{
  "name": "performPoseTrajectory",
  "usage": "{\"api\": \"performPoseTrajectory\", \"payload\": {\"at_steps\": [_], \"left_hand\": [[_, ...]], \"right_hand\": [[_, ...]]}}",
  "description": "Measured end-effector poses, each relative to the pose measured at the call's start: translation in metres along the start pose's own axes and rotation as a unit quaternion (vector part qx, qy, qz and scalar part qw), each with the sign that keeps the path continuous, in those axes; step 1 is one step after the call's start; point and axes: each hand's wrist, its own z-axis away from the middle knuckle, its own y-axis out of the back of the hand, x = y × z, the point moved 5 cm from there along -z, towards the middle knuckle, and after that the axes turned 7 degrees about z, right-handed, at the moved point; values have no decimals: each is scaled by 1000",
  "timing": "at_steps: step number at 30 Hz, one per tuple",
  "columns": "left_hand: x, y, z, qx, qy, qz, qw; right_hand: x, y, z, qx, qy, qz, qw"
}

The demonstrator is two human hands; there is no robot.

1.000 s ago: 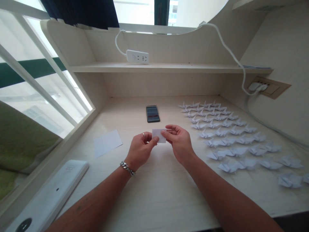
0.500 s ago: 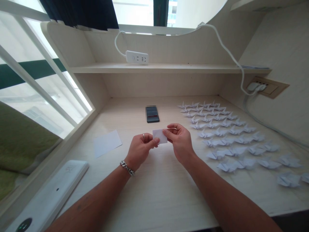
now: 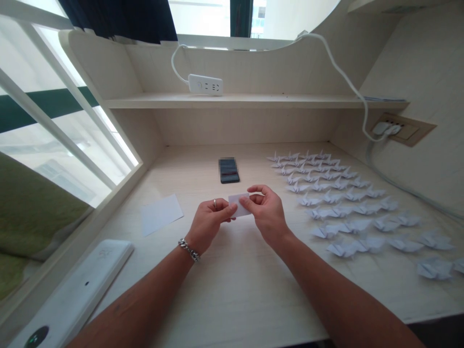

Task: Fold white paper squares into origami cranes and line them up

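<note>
A small white folded paper (image 3: 239, 207) is held between both hands above the middle of the desk. My left hand (image 3: 212, 220), with a ring and a chain bracelet, pinches its left side, thumb on top. My right hand (image 3: 267, 209) grips the right part, its thumb lying on the face of the paper and the index finger arched above. The fingers behind the paper are partly hidden. Left of my hands a flat white sheet (image 3: 162, 214) lies on the desk. Several rows of folded paper cranes (image 3: 337, 210) stand to the right.
A dark phone (image 3: 228, 170) lies beyond my hands. At the front left is a long white device (image 3: 79, 295). A white power strip (image 3: 205, 85) rests on the shelf (image 3: 253, 103), and a cable runs to the wall socket (image 3: 406, 130) at right.
My right thumb has slid left across the paper, closer to the left thumb. The paper is tilted slightly more. The phone, sheet and cranes stay in place.
</note>
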Motion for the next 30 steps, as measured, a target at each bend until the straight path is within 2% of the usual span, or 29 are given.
{"api": "performPoseTrajectory", "payload": {"at_steps": [9,16,19,23,27,30], "left_hand": [[4,7,-1,44,-22,-1,999],[4,2,-1,32,-25,36,999],[8,2,0,35,-63,-53,996],[16,3,2,60,-120,-211,968],[20,6,1,65,-122,-198,970],[17,4,0,17,-94,-180,979]], "right_hand": [[0,-4,2,-28,-24,18,999],[-2,-6,2,-40,-32,1,999],[-2,-6,3,-41,-36,-8,998],[-3,-6,5,-38,-38,-18,998],[-1,-5,3,-33,-40,-21,998],[1,0,0,-16,-38,-14,999]]}}
